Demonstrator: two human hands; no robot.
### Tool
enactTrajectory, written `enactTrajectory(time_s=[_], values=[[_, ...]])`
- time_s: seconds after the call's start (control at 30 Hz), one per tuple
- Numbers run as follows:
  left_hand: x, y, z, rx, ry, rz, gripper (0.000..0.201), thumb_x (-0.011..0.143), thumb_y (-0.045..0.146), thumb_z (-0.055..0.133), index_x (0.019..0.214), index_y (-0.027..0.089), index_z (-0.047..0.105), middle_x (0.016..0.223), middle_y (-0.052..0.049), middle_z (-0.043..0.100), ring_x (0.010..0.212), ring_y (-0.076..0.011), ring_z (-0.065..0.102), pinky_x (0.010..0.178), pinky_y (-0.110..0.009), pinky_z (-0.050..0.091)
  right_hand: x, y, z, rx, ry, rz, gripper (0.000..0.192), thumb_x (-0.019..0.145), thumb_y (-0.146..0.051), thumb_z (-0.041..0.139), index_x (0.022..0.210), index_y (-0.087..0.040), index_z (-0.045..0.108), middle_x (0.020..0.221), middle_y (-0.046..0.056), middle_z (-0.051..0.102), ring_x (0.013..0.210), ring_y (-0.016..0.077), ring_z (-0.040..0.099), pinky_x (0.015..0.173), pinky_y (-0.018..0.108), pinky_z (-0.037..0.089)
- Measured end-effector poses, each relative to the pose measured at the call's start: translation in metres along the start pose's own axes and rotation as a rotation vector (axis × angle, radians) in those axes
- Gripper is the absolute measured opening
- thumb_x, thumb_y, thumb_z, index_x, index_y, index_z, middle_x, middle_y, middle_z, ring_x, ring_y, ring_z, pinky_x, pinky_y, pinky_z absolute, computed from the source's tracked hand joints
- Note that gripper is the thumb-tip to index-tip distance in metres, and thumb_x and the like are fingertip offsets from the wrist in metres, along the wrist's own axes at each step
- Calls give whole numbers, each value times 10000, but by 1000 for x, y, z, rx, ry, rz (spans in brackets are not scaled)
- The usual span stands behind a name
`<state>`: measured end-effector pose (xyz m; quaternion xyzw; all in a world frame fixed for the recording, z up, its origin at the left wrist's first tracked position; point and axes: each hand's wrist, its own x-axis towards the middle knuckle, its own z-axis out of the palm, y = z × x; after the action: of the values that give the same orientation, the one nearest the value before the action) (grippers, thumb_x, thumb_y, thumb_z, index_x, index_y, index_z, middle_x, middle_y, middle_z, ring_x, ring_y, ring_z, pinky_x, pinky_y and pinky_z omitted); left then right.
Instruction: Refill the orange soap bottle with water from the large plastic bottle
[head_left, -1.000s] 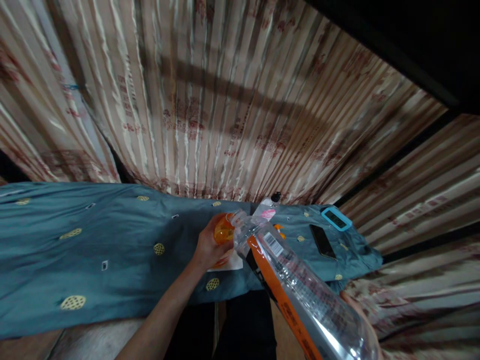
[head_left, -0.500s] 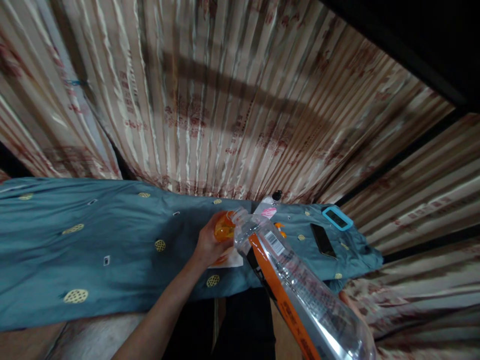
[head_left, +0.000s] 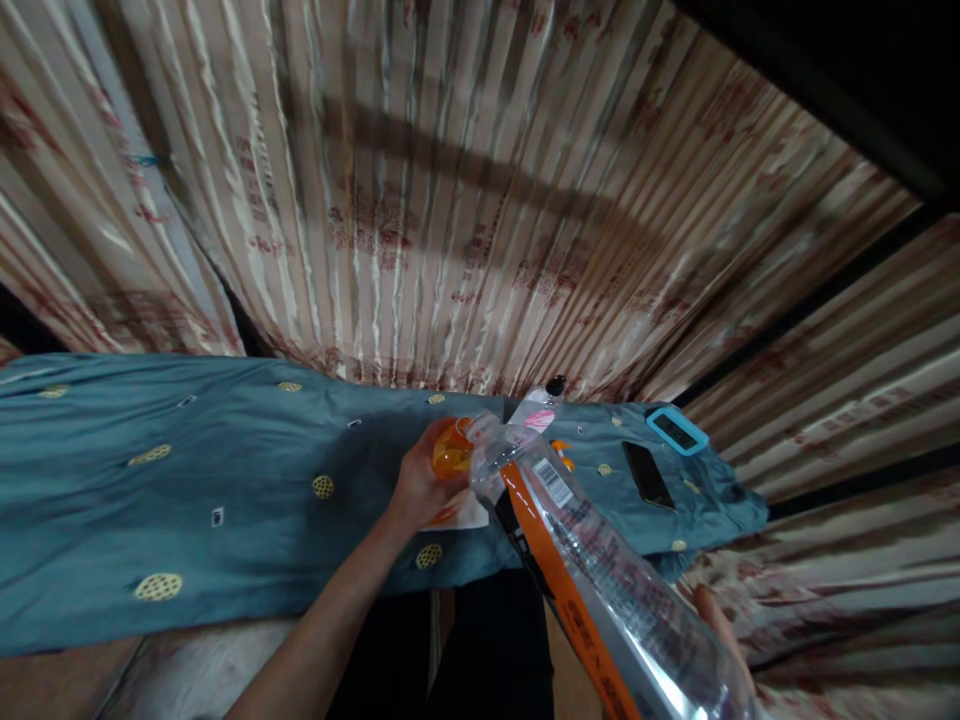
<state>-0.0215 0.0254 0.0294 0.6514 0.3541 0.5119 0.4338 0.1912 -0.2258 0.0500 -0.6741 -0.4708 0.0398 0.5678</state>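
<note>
My left hand [head_left: 417, 487] grips an orange translucent cup [head_left: 451, 452] standing on a white paper [head_left: 470, 513] on the teal cloth-covered table [head_left: 225, 490]. My right hand [head_left: 716, 622], at the lower right and mostly hidden, holds a large clear plastic bottle [head_left: 592, 570] with an orange-and-black label. The bottle is tilted down, its open mouth touching the cup's rim. Whether liquid flows from it cannot be made out.
A small white bottle with a black cap [head_left: 538, 408] stands behind the cup. A dark phone [head_left: 648, 474] and a blue-framed device [head_left: 677, 430] lie on the table's right end. Striped curtains [head_left: 450, 200] hang right behind the table. My dark trousers [head_left: 495, 640] show below.
The view has shifted slightly; both hands, the cup and the tilted bottle keep nearly the same pose.
</note>
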Motion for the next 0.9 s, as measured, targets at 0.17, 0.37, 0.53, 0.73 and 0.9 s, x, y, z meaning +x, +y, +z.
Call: enactTrajectory(time_s=[0.17,0.37,0.53,0.73,0.9], values=[[0,0,1,-20,-5,-12,610,633,316,785,1188,171,580,1077,-73,744,944,-251,727,874,-364,578,44,55,-24,43,-28,105,421,896,-593,601,1034,-214,719,1152,73,681,1244,316,573,1054,574,476],[0,0,1,-5,9,-6,592,629,301,785,1174,171,593,1073,-68,745,944,-253,728,873,-357,576,27,106,-50,84,6,170,324,845,-560,677,804,-246,746,794,43,684,1060,310,670,1011,556,524],[0,1,0,-3,-2,-18,608,630,286,799,1189,168,590,1086,-73,747,959,-255,728,892,-363,577,6,130,-66,117,85,191,218,811,-448,752,909,-254,747,862,21,704,920,266,693,1041,565,491],[0,-3,1,13,-4,-11,611,656,297,794,1216,171,583,1124,-86,744,999,-264,727,931,-392,572,21,126,-66,116,6,190,250,800,-507,744,859,-264,747,835,25,708,1117,312,649,1026,486,519],[0,-5,1,16,-6,3,605,667,315,792,1215,168,583,1130,-91,741,1005,-264,725,929,-390,573,21,117,-59,146,-71,227,240,828,-498,722,828,-258,744,758,13,699,1004,292,691,953,454,555]])
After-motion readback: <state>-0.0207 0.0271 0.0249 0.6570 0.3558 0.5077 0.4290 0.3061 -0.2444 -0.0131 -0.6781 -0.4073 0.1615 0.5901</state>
